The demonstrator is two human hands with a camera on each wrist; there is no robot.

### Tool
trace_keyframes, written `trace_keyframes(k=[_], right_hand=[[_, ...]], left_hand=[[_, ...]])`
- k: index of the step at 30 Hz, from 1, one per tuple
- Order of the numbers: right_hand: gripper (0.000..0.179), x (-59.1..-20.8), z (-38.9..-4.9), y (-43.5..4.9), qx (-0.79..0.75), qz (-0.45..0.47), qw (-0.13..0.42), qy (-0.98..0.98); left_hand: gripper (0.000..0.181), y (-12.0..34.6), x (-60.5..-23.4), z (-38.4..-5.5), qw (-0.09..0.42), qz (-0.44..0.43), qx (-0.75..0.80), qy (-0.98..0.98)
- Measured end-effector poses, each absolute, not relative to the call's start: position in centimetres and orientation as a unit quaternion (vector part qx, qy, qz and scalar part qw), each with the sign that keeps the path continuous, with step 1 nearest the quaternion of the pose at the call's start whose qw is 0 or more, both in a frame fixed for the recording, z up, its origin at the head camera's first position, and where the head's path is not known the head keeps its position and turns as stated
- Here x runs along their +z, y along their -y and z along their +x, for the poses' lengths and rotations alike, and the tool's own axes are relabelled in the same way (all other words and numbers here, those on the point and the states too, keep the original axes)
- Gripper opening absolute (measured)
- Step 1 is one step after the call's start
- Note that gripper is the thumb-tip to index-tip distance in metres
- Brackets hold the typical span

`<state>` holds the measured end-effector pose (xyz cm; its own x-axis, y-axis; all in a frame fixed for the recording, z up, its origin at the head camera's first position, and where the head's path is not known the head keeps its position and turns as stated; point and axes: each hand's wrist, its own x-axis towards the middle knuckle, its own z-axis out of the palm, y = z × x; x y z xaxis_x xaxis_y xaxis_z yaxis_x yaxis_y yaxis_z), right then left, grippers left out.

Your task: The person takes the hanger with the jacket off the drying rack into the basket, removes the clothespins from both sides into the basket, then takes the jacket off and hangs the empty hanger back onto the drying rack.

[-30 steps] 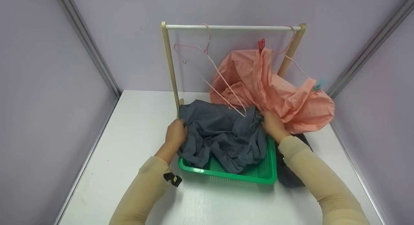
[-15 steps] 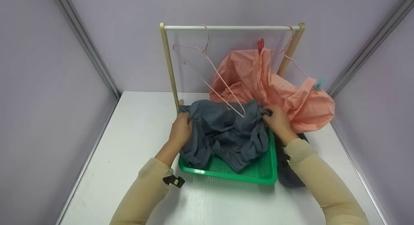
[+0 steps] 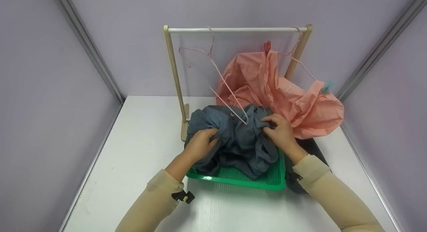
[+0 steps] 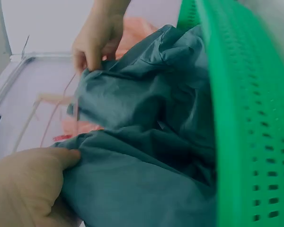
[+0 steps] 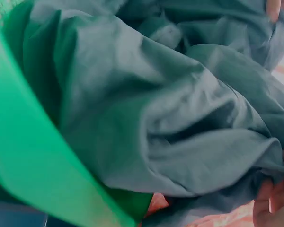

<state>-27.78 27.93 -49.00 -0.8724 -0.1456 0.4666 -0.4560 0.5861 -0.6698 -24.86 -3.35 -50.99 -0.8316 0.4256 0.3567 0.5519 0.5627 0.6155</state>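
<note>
A crumpled blue-grey cloth garment (image 3: 233,145) lies bunched in a green plastic basket (image 3: 247,183), its upper folds lifted by both hands. The left hand (image 3: 201,143) pinches its left side between thumb and fingers; in the left wrist view the thumb (image 4: 68,157) presses on the fabric's edge. On the other side the right hand (image 3: 281,130) pinches a fold near the top right corner. Part of the right hand (image 5: 277,201) shows at the right wrist view's edge, gripping the cloth. A pink hanger (image 3: 230,88) dangles in front of the garment, its lower corner overlapping it.
A small rack with a white rod (image 3: 247,30) and wooden legs stands behind the basket. From its right end hangs a peach garment (image 3: 253,72), held by a red clip (image 3: 267,47) and a teal clip (image 3: 327,87). Dark cloth (image 3: 295,182) lies right of the basket.
The left hand has moved right and inward, taking the garment's left side with it. The right hand shifted slightly down, and the garment is bunched more toward the middle.
</note>
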Motion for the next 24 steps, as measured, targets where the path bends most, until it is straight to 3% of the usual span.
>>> trace_keyframes(k=[11, 24], right_hand=[[0.02, -51.1, -26.4, -25.6, 0.301, 0.269, -0.038, 0.914], [0.027, -52.7, -27.0, -24.3, 0.203, 0.345, -0.256, 0.88]], left_hand=[[0.008, 1.8, -53.9, -24.0, -0.006, -0.323, -0.29, 0.901], [0.021, 0.0, -55.9, -23.2, -0.172, -0.309, -0.222, 0.909]])
